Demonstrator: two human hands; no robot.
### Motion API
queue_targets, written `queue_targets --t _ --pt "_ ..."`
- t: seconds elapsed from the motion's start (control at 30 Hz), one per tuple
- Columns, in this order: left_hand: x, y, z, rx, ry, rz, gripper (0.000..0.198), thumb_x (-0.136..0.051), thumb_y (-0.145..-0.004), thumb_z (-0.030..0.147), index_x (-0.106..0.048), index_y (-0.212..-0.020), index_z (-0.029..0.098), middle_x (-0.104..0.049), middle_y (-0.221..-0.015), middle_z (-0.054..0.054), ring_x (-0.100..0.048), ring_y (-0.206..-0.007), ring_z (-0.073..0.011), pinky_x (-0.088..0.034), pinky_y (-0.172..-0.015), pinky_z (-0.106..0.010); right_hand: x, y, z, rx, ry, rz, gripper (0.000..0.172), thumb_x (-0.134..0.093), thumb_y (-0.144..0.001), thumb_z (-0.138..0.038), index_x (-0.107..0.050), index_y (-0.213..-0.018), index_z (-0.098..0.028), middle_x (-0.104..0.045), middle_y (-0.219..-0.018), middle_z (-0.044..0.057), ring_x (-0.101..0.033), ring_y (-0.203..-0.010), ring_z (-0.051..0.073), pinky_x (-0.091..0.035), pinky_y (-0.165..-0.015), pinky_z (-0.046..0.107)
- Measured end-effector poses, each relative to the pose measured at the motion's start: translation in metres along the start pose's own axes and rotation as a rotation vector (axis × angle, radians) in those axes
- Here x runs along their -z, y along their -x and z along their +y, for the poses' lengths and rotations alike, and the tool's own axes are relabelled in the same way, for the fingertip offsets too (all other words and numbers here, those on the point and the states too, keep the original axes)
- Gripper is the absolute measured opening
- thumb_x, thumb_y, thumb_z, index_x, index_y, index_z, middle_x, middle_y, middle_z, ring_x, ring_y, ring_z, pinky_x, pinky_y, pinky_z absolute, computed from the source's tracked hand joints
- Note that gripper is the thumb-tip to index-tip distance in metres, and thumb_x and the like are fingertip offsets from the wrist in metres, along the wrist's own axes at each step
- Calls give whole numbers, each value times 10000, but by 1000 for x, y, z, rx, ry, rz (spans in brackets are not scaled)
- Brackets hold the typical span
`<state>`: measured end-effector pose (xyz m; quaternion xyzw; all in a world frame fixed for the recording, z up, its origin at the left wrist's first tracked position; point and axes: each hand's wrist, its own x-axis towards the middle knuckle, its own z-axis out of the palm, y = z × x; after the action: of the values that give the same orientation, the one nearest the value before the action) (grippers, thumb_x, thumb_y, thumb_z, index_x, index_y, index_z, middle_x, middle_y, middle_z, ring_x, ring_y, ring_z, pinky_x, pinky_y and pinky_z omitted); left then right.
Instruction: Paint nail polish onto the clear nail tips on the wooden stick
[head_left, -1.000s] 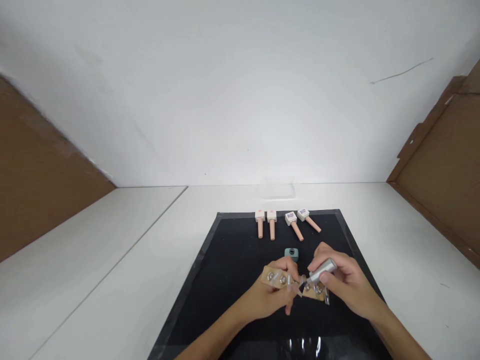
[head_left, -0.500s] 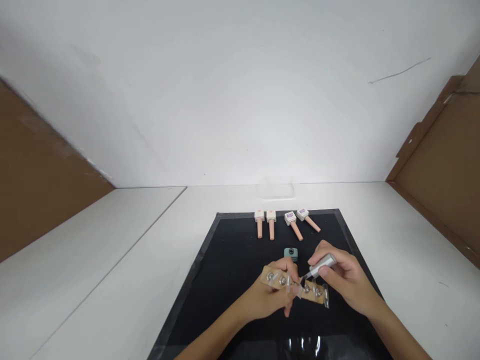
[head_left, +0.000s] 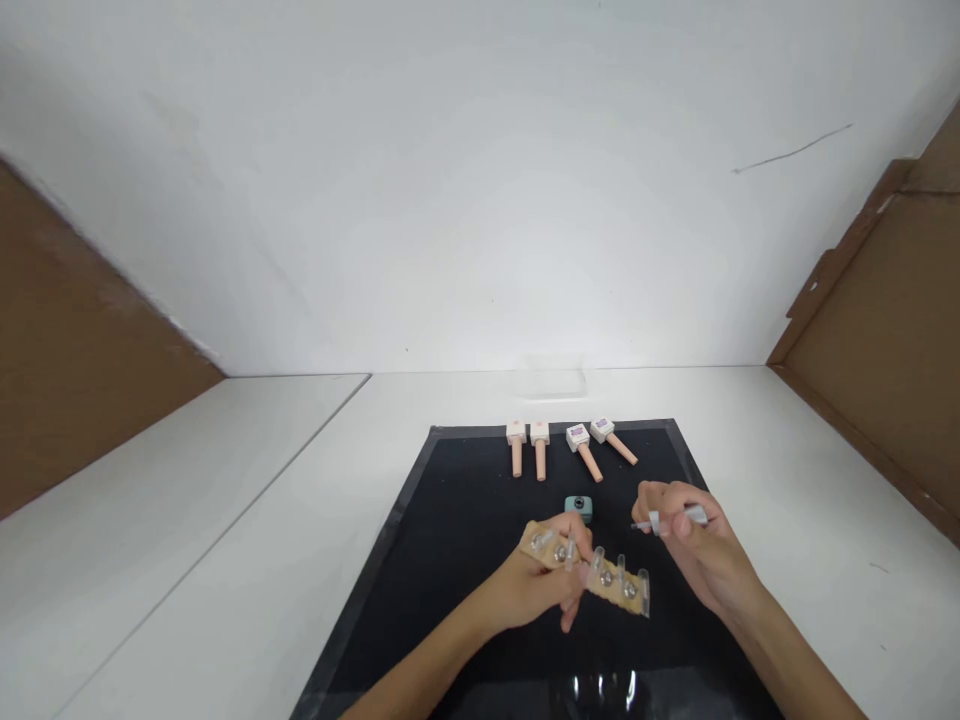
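Observation:
My left hand [head_left: 529, 592] is closed around the middle of a tan strip [head_left: 616, 592] with round metal studs. Several clear false nail tips [head_left: 645, 592] stand up from it. My right hand [head_left: 709, 555] pinches the silver-grey cap of a nail polish brush [head_left: 697, 515]. The brush end points left, above the mat and apart from the strip. Just beyond my left hand, a small teal nail polish bottle [head_left: 578, 505] stands with its dark neck uncovered.
Several white bottles with peach caps lie along the mat's far edge, among them a white bottle [head_left: 577, 436]. Beneath everything is a black mat [head_left: 450, 520] on a white table [head_left: 247, 480]. A clear tray [head_left: 555, 385] sits behind, near the white wall [head_left: 480, 200]. Brown cardboard [head_left: 885, 330] flanks the right.
My right hand has drawn the brush away from the strip, to the right, and turned it flatter. My left hand still holds the strip in nearly the same place.

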<state>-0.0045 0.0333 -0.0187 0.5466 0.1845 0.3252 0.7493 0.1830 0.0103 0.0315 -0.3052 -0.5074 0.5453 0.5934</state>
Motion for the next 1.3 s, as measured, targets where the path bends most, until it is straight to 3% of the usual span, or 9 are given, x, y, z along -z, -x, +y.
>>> queue_targets --t 0.2,0.47,0.87,1.3 --pt "-5 -2 3 71 -17 9 442 -684 -697 526 -421 -702 171 -446 -473 96 -431 -320 -24 -375 -333 -123 1 3 -2 -112 92 -41 274 -721 -724 -459 -607 -727 -210 -455 -645 -29 -400 -569 129 -321 -534 246" --pt "-8 -4 10 111 -27 29 456 -701 -670 535 -430 -690 168 -469 -479 91 -446 -323 -26 -385 -344 -129 -3 1 -8 -107 195 -231 287 -659 -783 -462 -621 -706 -189 -435 -657 -22 -420 -577 127 -355 -553 257" --pt "-8 -5 8 151 -38 36 486 -702 -636 575 -432 -691 175 -435 -414 102 -444 -318 -45 -379 -341 -139 -2 1 -6 -121 224 -279 265 -627 -815 -450 -628 -761 -191 -439 -693 -18 -443 -594 127 -387 -571 254" --pt "-10 -6 13 144 -62 38 494 -684 -642 595 -423 -679 177 -437 -412 98 -457 -321 -49 -372 -340 -135 -4 1 -8 -73 323 -247 304 -595 -827 -483 -620 -749 -191 -455 -674 -14 -447 -590 135 -377 -547 256"
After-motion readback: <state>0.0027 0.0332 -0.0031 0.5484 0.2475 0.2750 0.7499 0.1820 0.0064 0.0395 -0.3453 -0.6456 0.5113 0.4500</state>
